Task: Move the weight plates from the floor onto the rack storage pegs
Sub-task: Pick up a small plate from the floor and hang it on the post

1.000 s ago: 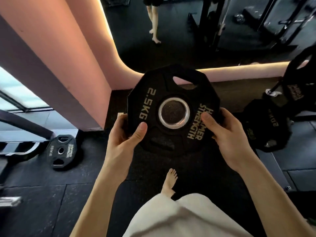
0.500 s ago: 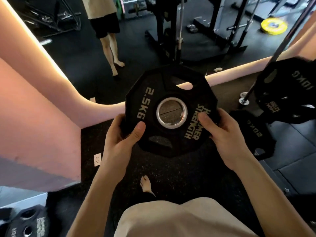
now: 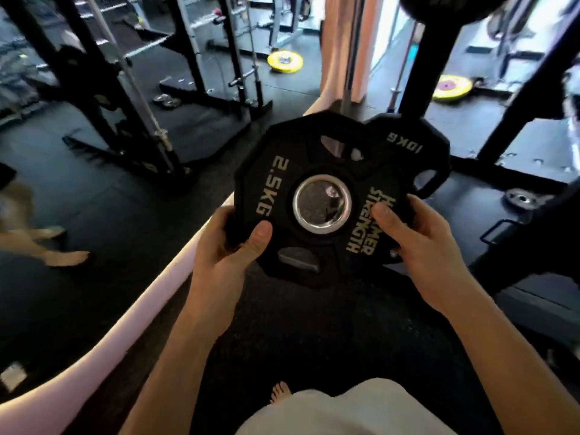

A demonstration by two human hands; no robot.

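Observation:
I hold a black 2.5 kg weight plate with a steel-ringed centre hole upright in front of my chest. My left hand grips its lower left edge, thumb on the face. My right hand grips its lower right edge, thumb over the lettering. Right behind it a black 10 kg plate hangs on the rack, partly hidden by the held plate. Which peg carries it is hidden.
A black rack upright rises at the top right, with a slanted black bar beside it. A pink lit curb runs diagonally at the left. Another person's bare feet stand at the left. Yellow plates lie on the far floor among squat racks.
My view has swung right and up toward the rack. The 2.5 kg plate stays in both hands and now overlaps the hanging 10 kg plate. The other person has slid to the left edge.

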